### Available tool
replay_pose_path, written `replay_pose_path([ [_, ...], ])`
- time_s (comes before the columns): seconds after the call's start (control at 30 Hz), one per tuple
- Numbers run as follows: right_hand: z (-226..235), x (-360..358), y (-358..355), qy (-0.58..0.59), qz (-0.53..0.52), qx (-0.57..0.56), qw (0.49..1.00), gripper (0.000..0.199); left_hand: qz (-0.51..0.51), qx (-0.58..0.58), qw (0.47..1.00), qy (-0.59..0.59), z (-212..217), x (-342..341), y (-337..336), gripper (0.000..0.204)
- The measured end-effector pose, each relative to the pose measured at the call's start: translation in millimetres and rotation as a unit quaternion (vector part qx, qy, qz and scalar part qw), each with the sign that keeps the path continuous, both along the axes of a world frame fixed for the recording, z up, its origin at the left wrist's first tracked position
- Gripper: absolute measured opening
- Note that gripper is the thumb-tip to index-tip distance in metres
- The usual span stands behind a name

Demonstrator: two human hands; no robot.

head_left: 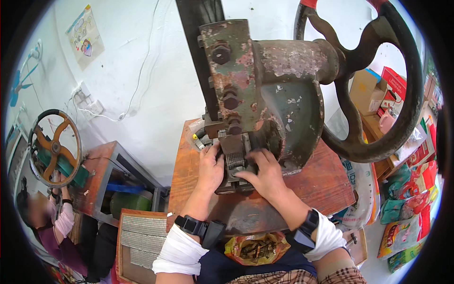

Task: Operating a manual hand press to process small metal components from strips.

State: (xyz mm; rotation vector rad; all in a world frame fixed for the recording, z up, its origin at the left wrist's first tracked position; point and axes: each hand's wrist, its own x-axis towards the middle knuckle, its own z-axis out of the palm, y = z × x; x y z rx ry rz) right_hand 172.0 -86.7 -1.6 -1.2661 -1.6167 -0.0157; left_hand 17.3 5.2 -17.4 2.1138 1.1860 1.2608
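Observation:
A heavy hand press [231,71] with chipped green paint stands on a wooden bench. Under its ram, a ridged metal piece [234,160] sits in the die base [234,185]. My left hand [211,169] is at the left side of this piece, fingers bent and pressed together; what they grip, if anything, is hidden. On the other side, my right hand [266,176] has its thumb stretched toward the front of the piece, apart from the bent fingers. An open yellow-and-red bag [257,236] of small brass-coloured parts rests at my lap.
The wooden bench top [321,189] extends right of the press. A large handwheel [402,94] hangs at upper right. A wooden tray [122,236] of small metal pieces lies at lower left. Another person [61,222] sits by a second wheel [55,147]. Colourful packages [402,232] stand at right.

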Motion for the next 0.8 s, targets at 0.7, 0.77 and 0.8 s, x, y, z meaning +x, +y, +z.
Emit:
replay_pose_path([
  [0.7,66,20,-32,-0.057,0.025,0.043,0.997,0.034,-0.023,0.006,0.989,0.148,6,-7,0,0.039],
  [0.77,154,38,-86,-0.265,-0.045,0.192,0.944,0.025,-0.013,-0.016,0.982,0.186,-1,-25,2,0.040],
  [0.8,192,60,-112,-0.286,-0.158,0.282,0.902,0.031,-0.017,-0.020,0.982,0.185,3,-16,-1,0.039],
])
